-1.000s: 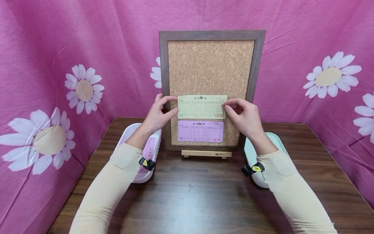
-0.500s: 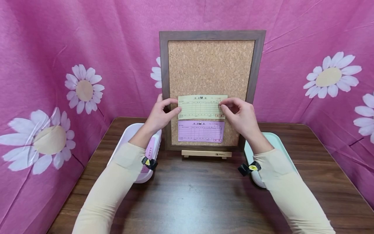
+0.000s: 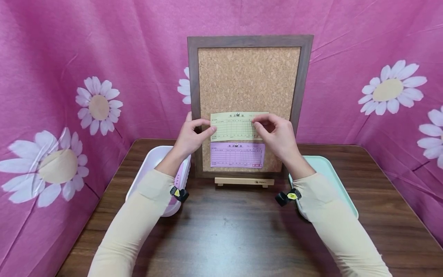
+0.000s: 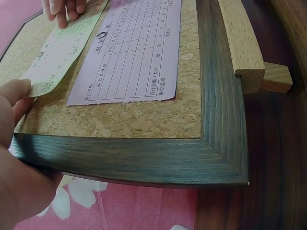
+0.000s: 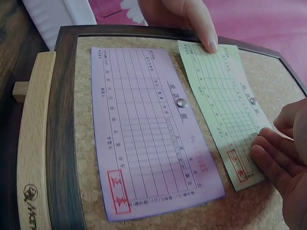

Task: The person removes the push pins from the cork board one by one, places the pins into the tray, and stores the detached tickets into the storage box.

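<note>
A pale green receipt slip [image 3: 225, 127] hangs by one silver pin [image 3: 237, 114] on the cork board [image 3: 249, 80]. My left hand [image 3: 190, 136] pinches its left edge, the thumb on its front, as the left wrist view shows. My right hand [image 3: 277, 134] is at the slip's right part, with loosely bent fingers at its face and thumb and index finger close together; it covers the right edge in the head view. Right below, a purple receipt slip [image 3: 238, 157] is pinned the same way, its pin [image 5: 182, 103] plain in the right wrist view.
The board's dark wooden frame [image 3: 250, 41] stands on a light wooden easel ledge [image 3: 244, 181]. A white tray [image 3: 152, 161] with purple slips is under my left forearm; a mint green tray [image 3: 332, 173] is by my right forearm. A pink flowered cloth [image 3: 145, 57] hangs behind the table [image 3: 225, 231].
My right hand has moved left from the green slip's right edge onto its face. The left hand has kept its place at the left edge, its thumb slightly farther over the paper.
</note>
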Available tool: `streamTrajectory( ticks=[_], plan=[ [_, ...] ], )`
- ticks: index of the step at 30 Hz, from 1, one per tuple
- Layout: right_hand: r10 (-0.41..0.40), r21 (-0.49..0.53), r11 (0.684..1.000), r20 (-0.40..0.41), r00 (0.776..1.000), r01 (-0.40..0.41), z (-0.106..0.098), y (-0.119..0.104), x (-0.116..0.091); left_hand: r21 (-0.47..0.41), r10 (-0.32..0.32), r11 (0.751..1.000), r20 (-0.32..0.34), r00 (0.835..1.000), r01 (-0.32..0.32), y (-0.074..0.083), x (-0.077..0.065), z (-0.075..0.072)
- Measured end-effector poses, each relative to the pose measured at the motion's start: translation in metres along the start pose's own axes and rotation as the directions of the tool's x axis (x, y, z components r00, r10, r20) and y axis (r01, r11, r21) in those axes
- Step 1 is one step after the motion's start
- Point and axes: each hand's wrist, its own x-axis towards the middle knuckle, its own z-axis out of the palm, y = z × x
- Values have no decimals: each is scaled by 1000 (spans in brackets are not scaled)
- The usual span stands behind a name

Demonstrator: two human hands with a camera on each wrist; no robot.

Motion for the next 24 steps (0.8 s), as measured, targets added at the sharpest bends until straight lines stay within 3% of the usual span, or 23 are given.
streamTrajectory(
  ticks=[7,24],
  plan=[
    [4,15,1000,-6,1000,-4,10,-6,3,-25,52,998,-22,998,-52,0,0,2],
    [19,-40,999,-42,999,-20,29,-18,12,-27,45,999,-44,998,-46,-1,0,4]
  ],
)
